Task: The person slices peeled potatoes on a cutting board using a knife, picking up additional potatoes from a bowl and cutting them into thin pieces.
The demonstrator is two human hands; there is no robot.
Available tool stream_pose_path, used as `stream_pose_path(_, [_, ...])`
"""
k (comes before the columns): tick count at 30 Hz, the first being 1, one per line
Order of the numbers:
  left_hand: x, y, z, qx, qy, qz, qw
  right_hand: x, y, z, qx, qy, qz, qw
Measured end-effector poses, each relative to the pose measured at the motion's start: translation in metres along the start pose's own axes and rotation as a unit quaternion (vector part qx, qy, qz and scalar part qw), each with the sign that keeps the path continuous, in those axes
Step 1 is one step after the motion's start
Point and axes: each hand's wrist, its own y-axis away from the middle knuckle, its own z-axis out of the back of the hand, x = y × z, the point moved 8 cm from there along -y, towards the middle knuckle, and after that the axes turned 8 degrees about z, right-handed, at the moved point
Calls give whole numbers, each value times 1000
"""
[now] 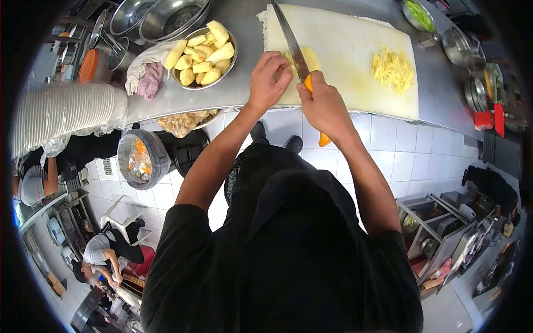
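Note:
My right hand (323,105) grips the orange handle of a long knife (291,41), whose blade points away from me over the white cutting board (344,33). Left of the blade, my left hand (270,79) has its fingers curled in at the board's near left edge; whether it holds anything is hidden. Thin pale yellow slices (311,58) lie beside and under the blade. Toward the board's right side is a pile of thin yellow strips (393,69). A metal bowl (235,45) of peeled, pale yellow pieces stands left of the board.
Metal bowls (175,19), a cloth (145,72) and stacked plastic-wrapped containers (69,114) are on the left. Below the counter stands a lined bin (143,161). A bowl of chopped greens (419,15) sits at upper right. Other people are at the left and far right.

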Motion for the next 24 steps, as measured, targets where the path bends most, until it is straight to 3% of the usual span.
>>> stream_pose_path(24, [2,-1,-1,-2,-2,0,1000,7,3,0,2,21,21,1000])
